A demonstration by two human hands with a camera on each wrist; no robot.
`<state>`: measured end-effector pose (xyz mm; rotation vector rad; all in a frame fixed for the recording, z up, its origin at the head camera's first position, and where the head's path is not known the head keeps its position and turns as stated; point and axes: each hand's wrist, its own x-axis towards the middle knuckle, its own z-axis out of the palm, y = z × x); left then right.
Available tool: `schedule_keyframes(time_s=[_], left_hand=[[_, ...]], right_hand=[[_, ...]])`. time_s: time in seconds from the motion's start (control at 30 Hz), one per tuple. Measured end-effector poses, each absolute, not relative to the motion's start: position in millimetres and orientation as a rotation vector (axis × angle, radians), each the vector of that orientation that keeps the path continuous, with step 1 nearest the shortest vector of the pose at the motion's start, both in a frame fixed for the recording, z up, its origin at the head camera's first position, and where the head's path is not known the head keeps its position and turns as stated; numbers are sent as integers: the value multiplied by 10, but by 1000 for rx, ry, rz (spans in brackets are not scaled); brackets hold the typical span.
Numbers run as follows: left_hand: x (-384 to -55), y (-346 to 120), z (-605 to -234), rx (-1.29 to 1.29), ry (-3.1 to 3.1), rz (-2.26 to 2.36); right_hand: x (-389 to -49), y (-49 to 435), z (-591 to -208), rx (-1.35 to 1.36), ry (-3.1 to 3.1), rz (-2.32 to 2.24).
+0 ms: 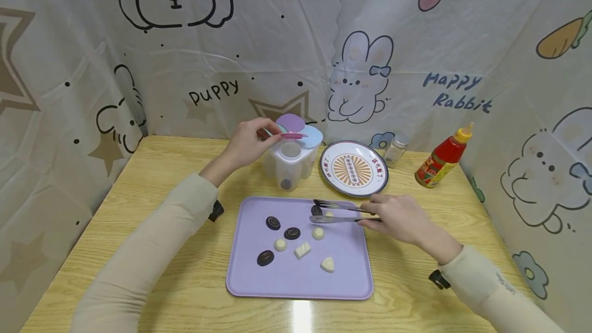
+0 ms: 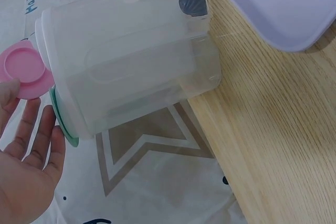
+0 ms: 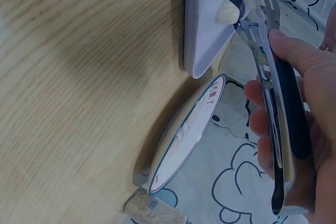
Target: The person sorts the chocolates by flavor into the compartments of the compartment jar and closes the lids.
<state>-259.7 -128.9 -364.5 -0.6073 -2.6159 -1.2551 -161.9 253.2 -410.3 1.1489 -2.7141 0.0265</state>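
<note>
My left hand (image 1: 247, 143) pinches a raised pink flap lid (image 2: 25, 64) on a translucent container (image 2: 131, 56), fingers beside its green lid (image 2: 63, 119). Below the raised lid, one round opening is uncovered. A dark chocolate (image 2: 193, 2) lies at the container's bottom. My right hand (image 1: 400, 217) grips metal tongs (image 3: 273, 72) with black handles. The tongs' arms are spread over the tray's far right, their tips at a dark oval chocolate (image 1: 316, 210) beside a white one (image 3: 227, 12). Several dark and white chocolates (image 1: 302, 250) lie on the lilac tray (image 1: 300, 287).
Behind the tray, right of the container, a round printed plate (image 1: 353, 168) sits on the wooden table (image 1: 185, 276). A small glass jar (image 1: 395, 150) and a red sauce bottle (image 1: 441, 161) with a yellow cap stand farther right. Printed cloth (image 1: 277, 66) encloses the back and sides.
</note>
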Motion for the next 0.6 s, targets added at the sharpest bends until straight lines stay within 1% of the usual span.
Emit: schedule_keyframes(time_s=[0.6], left_hand=[[-2613,-1286,-3646,-603,-2622,-1253]], right_hand=[[-1653,2470,-4152,1211,-2719,55]])
